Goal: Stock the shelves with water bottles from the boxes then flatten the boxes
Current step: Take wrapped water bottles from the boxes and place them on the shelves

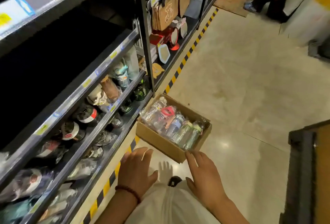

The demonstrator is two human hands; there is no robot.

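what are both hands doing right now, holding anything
Left hand: open, fingers spread, holding nothing.
Right hand: open, holding nothing, fingertips near the cardboard box corner; contact cannot be told.

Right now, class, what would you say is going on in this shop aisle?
A person is reaching both hands down toward an open cardboard box on the floor beside the shelves. The box is full of wrapped water bottles. The left hand and right hand are both open and empty, the right fingertips near the box's corner. No bottle is in either hand. The lower shelves already hold wrapped bottles.
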